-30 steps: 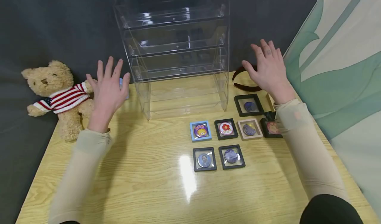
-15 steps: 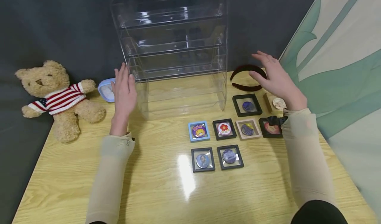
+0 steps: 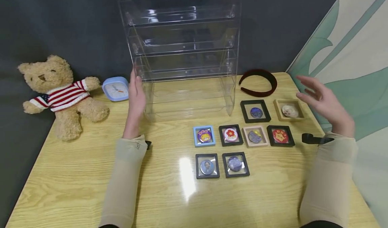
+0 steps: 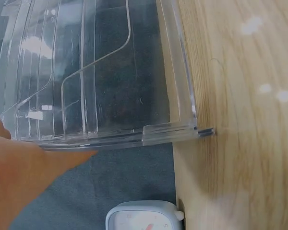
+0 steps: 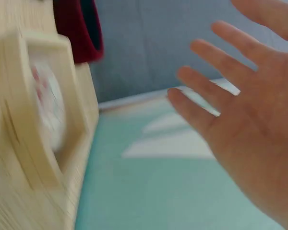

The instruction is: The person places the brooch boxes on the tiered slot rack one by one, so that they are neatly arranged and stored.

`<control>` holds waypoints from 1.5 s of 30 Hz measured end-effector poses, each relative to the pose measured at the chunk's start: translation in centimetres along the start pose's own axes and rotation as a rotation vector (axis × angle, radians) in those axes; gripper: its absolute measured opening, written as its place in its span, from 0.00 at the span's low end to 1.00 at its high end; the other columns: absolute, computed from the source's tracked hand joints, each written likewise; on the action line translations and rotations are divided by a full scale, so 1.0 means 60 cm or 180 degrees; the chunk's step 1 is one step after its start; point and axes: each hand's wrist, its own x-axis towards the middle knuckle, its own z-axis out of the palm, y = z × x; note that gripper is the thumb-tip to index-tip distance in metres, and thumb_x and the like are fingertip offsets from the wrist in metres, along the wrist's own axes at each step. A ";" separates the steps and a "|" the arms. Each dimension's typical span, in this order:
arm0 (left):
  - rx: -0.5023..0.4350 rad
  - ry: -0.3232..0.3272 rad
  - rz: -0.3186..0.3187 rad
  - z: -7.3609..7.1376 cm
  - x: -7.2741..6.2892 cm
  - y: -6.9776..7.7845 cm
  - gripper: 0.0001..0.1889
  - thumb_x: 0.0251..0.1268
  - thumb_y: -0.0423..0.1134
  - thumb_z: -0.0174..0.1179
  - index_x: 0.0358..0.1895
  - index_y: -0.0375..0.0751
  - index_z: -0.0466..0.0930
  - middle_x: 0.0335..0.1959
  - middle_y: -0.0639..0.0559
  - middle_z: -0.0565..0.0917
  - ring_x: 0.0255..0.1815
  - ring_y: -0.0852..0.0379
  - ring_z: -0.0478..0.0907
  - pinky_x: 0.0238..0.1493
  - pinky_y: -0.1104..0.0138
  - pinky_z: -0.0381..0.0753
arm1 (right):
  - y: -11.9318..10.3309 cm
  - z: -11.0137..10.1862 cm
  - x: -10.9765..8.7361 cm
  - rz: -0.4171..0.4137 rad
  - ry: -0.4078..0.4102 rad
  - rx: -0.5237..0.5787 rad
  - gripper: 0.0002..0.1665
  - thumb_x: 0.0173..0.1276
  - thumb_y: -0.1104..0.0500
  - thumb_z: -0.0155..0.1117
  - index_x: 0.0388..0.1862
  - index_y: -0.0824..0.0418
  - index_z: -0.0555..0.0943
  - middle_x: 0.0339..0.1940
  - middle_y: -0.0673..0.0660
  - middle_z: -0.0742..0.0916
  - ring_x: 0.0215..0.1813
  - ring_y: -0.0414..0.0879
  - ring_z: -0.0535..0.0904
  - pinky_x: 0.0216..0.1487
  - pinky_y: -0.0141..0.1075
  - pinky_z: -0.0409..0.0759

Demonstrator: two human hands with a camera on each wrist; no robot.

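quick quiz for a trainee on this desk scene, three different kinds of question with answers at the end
1. Which object stands on the table between the teddy bear and the clear shelf?

2. True or false: the right hand is gripping the headband.

3. In the head view, how many square frames make up the lowest row?
a) two
b) four
c) six

Key:
1. The clock.
2. False; that hand holds nothing.
3. a
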 end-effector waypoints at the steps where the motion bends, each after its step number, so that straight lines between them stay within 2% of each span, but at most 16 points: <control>1: -0.0019 0.0012 -0.0040 0.002 -0.001 0.000 0.29 0.93 0.39 0.32 0.87 0.33 0.46 0.88 0.40 0.52 0.87 0.49 0.50 0.83 0.64 0.54 | 0.005 -0.007 -0.007 0.0053 -0.0028 -0.0038 0.38 0.84 0.63 0.60 0.88 0.53 0.62 0.83 0.51 0.68 0.79 0.33 0.62 0.72 0.17 0.59; 6: -0.0065 0.0038 -0.0196 0.000 -0.005 0.004 0.29 0.93 0.41 0.33 0.88 0.38 0.46 0.88 0.45 0.52 0.86 0.50 0.52 0.82 0.59 0.57 | 0.038 -0.037 -0.025 0.0295 -0.0318 -0.0164 0.41 0.83 0.63 0.62 0.89 0.48 0.61 0.83 0.47 0.68 0.73 0.29 0.67 0.63 0.15 0.67; 10: -0.0092 0.0018 -0.0308 -0.005 -0.008 0.012 0.30 0.93 0.43 0.32 0.89 0.40 0.43 0.89 0.47 0.48 0.87 0.53 0.49 0.83 0.63 0.55 | 0.071 -0.047 -0.029 0.0581 -0.0580 -0.0168 0.43 0.83 0.62 0.64 0.89 0.47 0.59 0.84 0.48 0.67 0.67 0.29 0.71 0.55 0.17 0.73; 13: -0.0142 -0.0036 -0.0471 -0.004 -0.009 0.012 0.31 0.92 0.46 0.31 0.90 0.45 0.41 0.90 0.50 0.45 0.87 0.53 0.47 0.83 0.60 0.55 | 0.097 -0.050 -0.031 0.0747 -0.0706 -0.0239 0.46 0.81 0.62 0.66 0.90 0.48 0.57 0.85 0.52 0.64 0.63 0.27 0.71 0.51 0.17 0.75; 17: -0.0179 -0.0052 -0.0607 -0.005 -0.011 0.012 0.31 0.92 0.47 0.31 0.90 0.48 0.40 0.90 0.52 0.45 0.87 0.49 0.50 0.83 0.56 0.57 | 0.126 -0.046 -0.033 0.0756 -0.0822 -0.0234 0.50 0.78 0.65 0.69 0.91 0.55 0.54 0.85 0.56 0.64 0.61 0.23 0.72 0.50 0.18 0.76; 24: -0.0135 -0.0075 -0.0559 -0.010 -0.013 0.010 0.32 0.92 0.49 0.31 0.90 0.47 0.41 0.89 0.52 0.47 0.86 0.49 0.51 0.83 0.56 0.56 | 0.149 -0.038 -0.035 0.0593 -0.0971 -0.0006 0.53 0.75 0.73 0.68 0.90 0.63 0.49 0.88 0.55 0.60 0.63 0.19 0.71 0.55 0.16 0.73; 27: -0.0124 -0.0119 -0.0527 -0.008 -0.011 0.009 0.32 0.92 0.49 0.31 0.90 0.48 0.40 0.89 0.52 0.47 0.86 0.50 0.51 0.84 0.57 0.55 | 0.151 -0.035 -0.035 0.0594 -0.0982 -0.0110 0.54 0.74 0.72 0.69 0.90 0.64 0.50 0.86 0.56 0.63 0.61 0.23 0.74 0.53 0.16 0.73; 31: -0.0116 -0.0155 -0.0484 -0.005 -0.010 0.009 0.32 0.92 0.49 0.31 0.90 0.49 0.40 0.89 0.52 0.47 0.86 0.51 0.51 0.84 0.58 0.54 | 0.149 -0.033 -0.034 0.0626 -0.0984 -0.0284 0.55 0.72 0.72 0.72 0.90 0.63 0.53 0.80 0.62 0.67 0.54 0.30 0.77 0.48 0.19 0.74; 37: -0.0189 -0.0147 -0.0426 -0.002 -0.008 0.008 0.31 0.92 0.47 0.31 0.90 0.48 0.43 0.89 0.52 0.49 0.87 0.52 0.49 0.84 0.55 0.55 | 0.142 -0.029 -0.029 0.0688 -0.1054 -0.0498 0.57 0.71 0.69 0.75 0.89 0.65 0.52 0.76 0.68 0.69 0.50 0.35 0.74 0.45 0.20 0.73; 41: -0.0209 -0.0107 -0.0368 -0.001 -0.008 0.006 0.30 0.92 0.44 0.31 0.90 0.45 0.44 0.89 0.50 0.50 0.87 0.53 0.49 0.83 0.59 0.54 | 0.139 -0.027 -0.024 0.0741 -0.1085 -0.0679 0.57 0.71 0.65 0.76 0.89 0.66 0.52 0.74 0.69 0.68 0.50 0.35 0.72 0.45 0.18 0.69; 45: -0.0223 -0.0092 -0.0294 -0.001 -0.007 0.004 0.30 0.92 0.41 0.31 0.89 0.42 0.43 0.89 0.48 0.50 0.87 0.53 0.49 0.83 0.64 0.53 | 0.136 -0.025 -0.021 0.0878 -0.1059 -0.0606 0.55 0.71 0.64 0.76 0.88 0.67 0.54 0.65 0.67 0.71 0.48 0.39 0.71 0.44 0.23 0.72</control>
